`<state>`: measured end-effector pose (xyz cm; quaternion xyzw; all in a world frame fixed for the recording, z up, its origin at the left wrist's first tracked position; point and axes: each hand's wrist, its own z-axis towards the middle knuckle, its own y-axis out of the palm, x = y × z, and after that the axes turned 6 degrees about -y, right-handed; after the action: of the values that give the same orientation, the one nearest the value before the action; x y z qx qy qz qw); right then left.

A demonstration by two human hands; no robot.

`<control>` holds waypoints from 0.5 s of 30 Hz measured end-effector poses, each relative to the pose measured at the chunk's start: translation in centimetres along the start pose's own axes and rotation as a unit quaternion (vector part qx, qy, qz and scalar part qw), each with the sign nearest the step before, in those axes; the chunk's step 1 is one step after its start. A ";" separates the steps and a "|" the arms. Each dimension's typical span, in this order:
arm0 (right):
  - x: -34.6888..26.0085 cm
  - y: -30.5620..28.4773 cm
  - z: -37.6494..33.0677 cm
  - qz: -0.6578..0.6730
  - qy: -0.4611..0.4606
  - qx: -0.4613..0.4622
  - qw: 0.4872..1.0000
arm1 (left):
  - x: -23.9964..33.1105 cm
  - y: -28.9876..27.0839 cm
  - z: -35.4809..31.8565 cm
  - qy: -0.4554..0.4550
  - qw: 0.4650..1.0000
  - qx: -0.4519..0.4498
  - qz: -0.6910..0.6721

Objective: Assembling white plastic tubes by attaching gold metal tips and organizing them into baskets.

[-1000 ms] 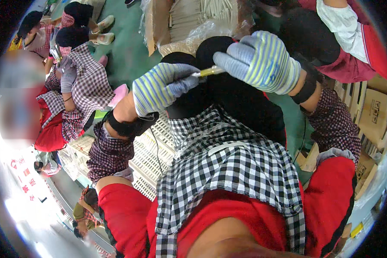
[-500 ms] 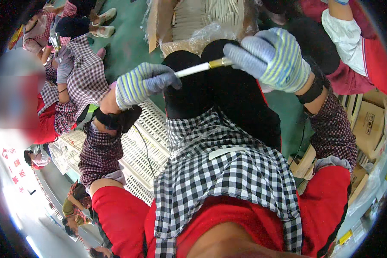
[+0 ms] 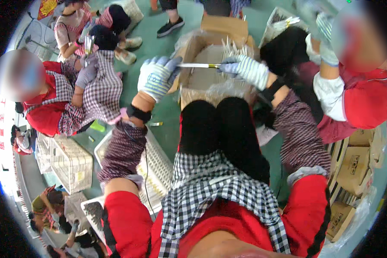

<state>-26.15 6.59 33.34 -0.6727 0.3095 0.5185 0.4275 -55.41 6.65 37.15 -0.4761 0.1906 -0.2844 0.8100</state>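
Note:
A slim paintbrush (image 3: 198,66) with a white handle and a gold metal band is held level between my two gloved hands, over the near part of an open cardboard box. My left hand (image 3: 159,77), in a striped knit glove, is closed on the plain white end. The fingers of my right hand (image 3: 247,71) pinch the banded end and hide its tip. Below and behind the brush, the cardboard box (image 3: 224,28) holds rows of white sticks, with several lying loose and crossed on the right side.
White plastic crates (image 3: 73,165) stand on the left, and a perforated white tray (image 3: 148,161) lies beside my left arm. A small stick (image 3: 157,124) is on the green floor. Co-workers sit close on both sides. Cardboard boxes (image 3: 354,170) are stacked at the right.
Both hands have moved farther out with the paintbrush, from above my lap to over the box. My view has tilted up, showing more of the floor and the co-workers.

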 end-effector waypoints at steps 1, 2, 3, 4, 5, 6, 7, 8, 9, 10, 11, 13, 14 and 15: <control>1.0 -1.1 0.8 0.016 0.000 0.040 0.999 | 0.2 0.4 1.0 -0.050 0.995 0.074 0.035; 0.6 -0.6 1.6 0.184 0.023 0.090 0.979 | -0.4 0.8 0.1 -0.133 0.983 0.125 0.008; 1.1 -1.3 2.3 0.204 0.031 0.135 0.969 | 0.6 1.2 -0.1 -0.200 0.970 0.130 -0.053; 1.5 -1.8 3.0 0.227 0.039 0.177 0.957 | 1.6 1.5 -0.9 -0.266 0.949 0.128 -0.112; 1.0 -1.6 3.6 0.250 0.034 0.180 0.951 | 2.5 2.4 -2.5 -0.278 0.931 0.076 -0.223; 1.6 -2.0 4.4 0.310 0.031 0.181 0.933 | 3.6 2.9 -3.8 -0.281 0.900 0.020 -0.331; 2.5 -3.2 4.9 0.329 0.013 0.175 0.928 | 5.3 2.9 -4.4 -0.242 0.881 -0.057 -0.403; 3.1 -4.0 5.3 0.351 -0.002 0.166 0.922 | 6.7 2.7 -4.7 -0.202 0.850 -0.136 -0.467; 3.4 -4.6 5.3 0.349 0.002 0.170 0.922 | 7.5 2.3 -4.6 -0.137 0.881 -0.198 -0.408; 3.7 -5.3 5.3 0.374 -0.012 0.178 0.910 | 8.2 1.9 -4.1 -0.070 0.901 -0.257 -0.343; 3.5 -4.9 5.5 0.403 -0.027 0.178 0.897 | 8.6 1.5 -4.2 -0.049 0.916 -0.280 -0.283; 2.9 -4.3 5.3 0.399 -0.018 0.186 0.898 | 8.5 1.3 -4.7 -0.054 0.911 -0.281 -0.298; 1.9 -4.2 5.4 0.392 -0.017 0.195 0.899 | 8.2 1.2 -4.6 -0.054 0.909 -0.274 -0.310; 2.4 -4.7 5.1 0.409 -0.025 0.171 0.896 | 8.4 1.2 -4.5 -0.051 0.909 -0.279 -0.307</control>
<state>-23.68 13.30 31.77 -0.3902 0.6308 0.6028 0.2940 -51.26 -1.23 33.67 -0.7314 0.0651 -0.4293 0.5258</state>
